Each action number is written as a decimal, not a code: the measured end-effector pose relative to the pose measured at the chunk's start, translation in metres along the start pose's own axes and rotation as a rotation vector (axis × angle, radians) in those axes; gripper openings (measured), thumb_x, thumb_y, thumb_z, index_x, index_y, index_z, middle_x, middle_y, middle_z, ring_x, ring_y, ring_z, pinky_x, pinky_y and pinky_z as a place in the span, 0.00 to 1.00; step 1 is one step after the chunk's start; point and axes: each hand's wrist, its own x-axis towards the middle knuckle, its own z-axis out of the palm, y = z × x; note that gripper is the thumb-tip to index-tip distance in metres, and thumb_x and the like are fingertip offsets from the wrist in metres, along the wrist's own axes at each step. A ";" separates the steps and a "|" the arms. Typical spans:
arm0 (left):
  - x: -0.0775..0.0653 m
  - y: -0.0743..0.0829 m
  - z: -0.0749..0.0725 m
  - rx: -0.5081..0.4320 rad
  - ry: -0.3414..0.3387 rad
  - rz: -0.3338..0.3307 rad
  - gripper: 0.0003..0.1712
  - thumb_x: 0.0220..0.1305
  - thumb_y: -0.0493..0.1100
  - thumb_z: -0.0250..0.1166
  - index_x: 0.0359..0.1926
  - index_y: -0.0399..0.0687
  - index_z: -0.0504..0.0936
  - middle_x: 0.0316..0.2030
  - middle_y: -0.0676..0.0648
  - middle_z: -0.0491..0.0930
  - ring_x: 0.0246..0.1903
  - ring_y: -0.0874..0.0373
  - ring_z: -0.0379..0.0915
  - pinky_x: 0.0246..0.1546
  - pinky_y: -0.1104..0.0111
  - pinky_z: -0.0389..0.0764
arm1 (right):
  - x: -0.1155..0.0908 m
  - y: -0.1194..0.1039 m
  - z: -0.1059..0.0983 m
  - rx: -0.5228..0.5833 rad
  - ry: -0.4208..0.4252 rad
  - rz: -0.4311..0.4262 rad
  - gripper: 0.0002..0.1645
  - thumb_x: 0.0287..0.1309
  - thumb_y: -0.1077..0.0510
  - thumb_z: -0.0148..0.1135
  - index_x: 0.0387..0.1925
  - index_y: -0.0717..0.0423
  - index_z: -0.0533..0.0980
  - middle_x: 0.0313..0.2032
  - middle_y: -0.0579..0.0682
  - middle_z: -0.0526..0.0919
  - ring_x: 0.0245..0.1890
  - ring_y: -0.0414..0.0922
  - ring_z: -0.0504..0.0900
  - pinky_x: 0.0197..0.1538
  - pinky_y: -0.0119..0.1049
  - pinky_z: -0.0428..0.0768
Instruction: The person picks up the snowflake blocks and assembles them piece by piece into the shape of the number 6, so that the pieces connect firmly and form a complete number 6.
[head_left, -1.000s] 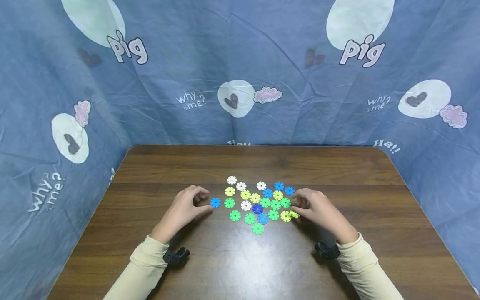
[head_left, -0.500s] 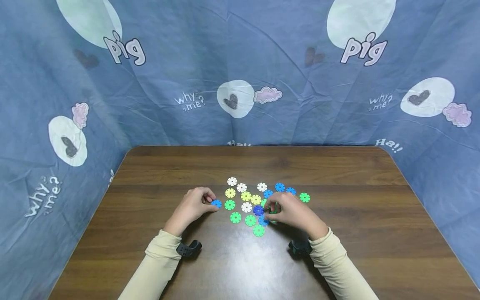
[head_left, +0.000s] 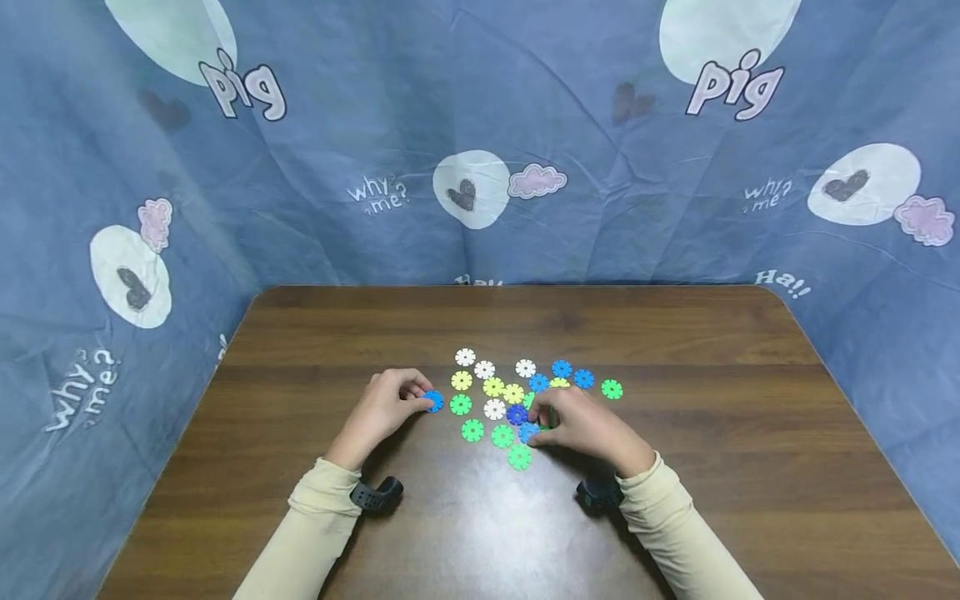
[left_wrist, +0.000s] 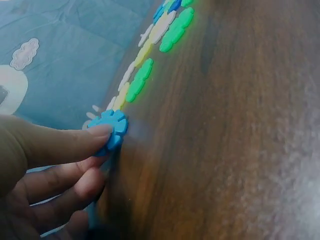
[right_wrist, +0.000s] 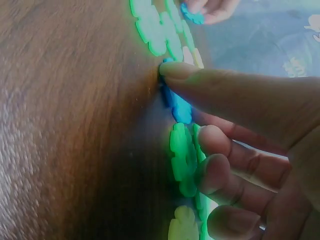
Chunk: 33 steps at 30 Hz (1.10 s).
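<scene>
A blue notched plastic disc [head_left: 433,401] is pinched between the thumb and fingers of my left hand [head_left: 386,408], at the left end of a group of similar discs. The left wrist view shows this blue disc [left_wrist: 116,129] tilted up, the thumb across its face. My right hand [head_left: 588,423] reaches over the right part of the group and covers some discs. Its thumb and curled forefinger grip another blue disc [head_left: 528,432], beside a dark blue disc [head_left: 517,414]. In the right wrist view, the thumb covers part of that blue disc [right_wrist: 182,109]; green discs [right_wrist: 184,160] lie under the other fingers.
Several green, yellow and white discs lie flat between the hands, including a white disc [head_left: 494,409] and a green disc [head_left: 519,457]. One green disc [head_left: 612,389] lies right of the right hand. The wooden table [head_left: 337,333] meets a blue printed cloth [head_left: 480,100] behind.
My left hand has moved right and taken hold of the blue disc. My right hand has moved left from the group's right end onto another blue disc, uncovering a green disc.
</scene>
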 end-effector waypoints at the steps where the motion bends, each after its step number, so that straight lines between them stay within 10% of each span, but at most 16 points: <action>1: 0.000 0.000 -0.001 -0.018 0.001 0.003 0.08 0.59 0.38 0.77 0.39 0.42 0.88 0.31 0.48 0.88 0.31 0.61 0.81 0.38 0.66 0.84 | 0.001 0.000 0.000 0.006 0.002 0.000 0.16 0.49 0.53 0.83 0.35 0.52 0.83 0.27 0.41 0.81 0.28 0.34 0.76 0.34 0.27 0.77; 11: -0.005 0.017 -0.004 -0.434 -0.100 -0.026 0.12 0.64 0.36 0.72 0.46 0.33 0.85 0.37 0.37 0.89 0.33 0.50 0.89 0.35 0.61 0.89 | 0.002 -0.004 0.000 0.043 0.022 -0.044 0.14 0.51 0.60 0.81 0.35 0.55 0.81 0.30 0.45 0.86 0.29 0.35 0.81 0.36 0.28 0.82; 17: -0.011 0.039 -0.001 -0.610 -0.110 -0.026 0.14 0.63 0.32 0.72 0.48 0.27 0.83 0.37 0.37 0.89 0.34 0.55 0.89 0.39 0.62 0.90 | 0.001 -0.008 0.003 0.221 0.172 -0.074 0.05 0.61 0.62 0.73 0.38 0.54 0.83 0.34 0.45 0.90 0.35 0.37 0.88 0.39 0.32 0.88; 23: -0.019 0.059 0.003 -0.704 -0.132 -0.022 0.14 0.63 0.33 0.72 0.48 0.28 0.83 0.37 0.43 0.89 0.34 0.53 0.90 0.41 0.56 0.91 | -0.003 -0.027 0.001 0.434 0.383 -0.087 0.05 0.60 0.60 0.75 0.38 0.51 0.85 0.36 0.47 0.92 0.37 0.35 0.90 0.36 0.34 0.89; 33: -0.024 0.067 0.006 -0.760 -0.152 -0.013 0.15 0.64 0.32 0.70 0.50 0.26 0.83 0.36 0.48 0.88 0.33 0.61 0.88 0.42 0.52 0.90 | -0.005 -0.043 0.002 0.465 0.446 -0.178 0.06 0.58 0.63 0.76 0.37 0.54 0.86 0.35 0.49 0.92 0.33 0.36 0.90 0.37 0.36 0.90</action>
